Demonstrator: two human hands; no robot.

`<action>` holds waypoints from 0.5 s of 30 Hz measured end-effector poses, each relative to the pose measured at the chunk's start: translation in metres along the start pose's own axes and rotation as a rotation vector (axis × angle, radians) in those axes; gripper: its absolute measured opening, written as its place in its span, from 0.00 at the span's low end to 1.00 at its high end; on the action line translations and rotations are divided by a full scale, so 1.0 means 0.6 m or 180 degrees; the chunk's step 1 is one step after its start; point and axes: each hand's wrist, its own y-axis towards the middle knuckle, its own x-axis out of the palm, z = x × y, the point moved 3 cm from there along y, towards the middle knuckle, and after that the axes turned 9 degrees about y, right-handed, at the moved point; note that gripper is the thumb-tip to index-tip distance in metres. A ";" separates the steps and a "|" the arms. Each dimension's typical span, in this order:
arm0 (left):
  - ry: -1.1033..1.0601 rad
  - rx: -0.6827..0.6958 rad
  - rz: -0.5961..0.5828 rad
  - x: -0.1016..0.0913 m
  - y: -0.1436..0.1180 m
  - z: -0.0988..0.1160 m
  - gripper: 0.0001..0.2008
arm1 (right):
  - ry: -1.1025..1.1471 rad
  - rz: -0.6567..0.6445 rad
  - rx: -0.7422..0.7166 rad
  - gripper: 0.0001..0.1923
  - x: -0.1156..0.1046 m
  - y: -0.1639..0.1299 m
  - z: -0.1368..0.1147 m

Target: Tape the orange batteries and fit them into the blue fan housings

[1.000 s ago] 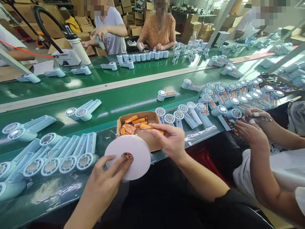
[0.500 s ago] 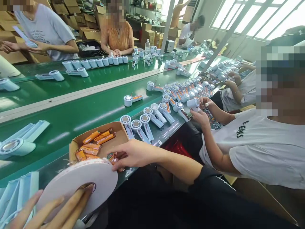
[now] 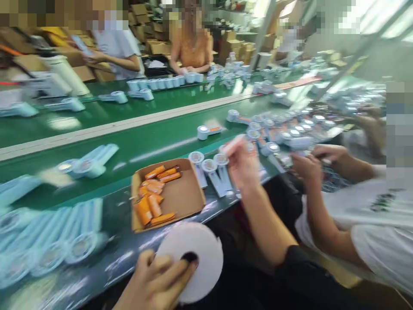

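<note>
My left hand (image 3: 163,275) grips a white roll of tape (image 3: 206,262), its fingers hooked into the dark centre hole. The roll's flat face is turned toward me, in front of the table edge. My right hand (image 3: 243,165) is raised over the row of pale blue handheld fan bodies (image 3: 214,174) and smeared by motion. Something pale shows at its fingertips, but I cannot make out whether it is a held piece. Between the hands sits an open cardboard box (image 3: 190,206) with several orange wrapped batteries (image 3: 155,204) in its left part.
More pale blue fan bodies (image 3: 80,247) lie at the left of the table. A green conveyor belt (image 3: 155,127) runs behind the box. Close on the right, a co-worker's hands (image 3: 309,165) work beside many fan bodies. Other people sit across the belt.
My right hand has left the edge of the tape roll and risen to the right, over the fan bodies. The view has swung left, and the roll now sits below the battery box.
</note>
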 end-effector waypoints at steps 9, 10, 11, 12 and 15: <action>0.0050 -0.2461 -0.1244 -0.145 0.129 -0.329 0.26 | -0.1006 -0.0144 0.0720 0.32 -0.061 -0.052 0.033; 0.0297 -0.2784 -0.1167 -0.143 0.136 -0.370 0.25 | -0.1094 -0.0139 0.0707 0.31 -0.066 -0.063 0.030; 0.0526 -0.2994 -0.1138 -0.136 0.143 -0.404 0.25 | -0.1177 -0.0109 0.0662 0.30 -0.070 -0.069 0.025; 0.0704 -0.3095 -0.1168 -0.126 0.149 -0.432 0.25 | -0.1256 -0.0052 0.0582 0.29 -0.073 -0.072 0.018; 0.1059 -0.3116 -0.1408 -0.093 0.159 -0.477 0.20 | -0.1516 0.0344 0.0144 0.27 -0.081 -0.069 -0.011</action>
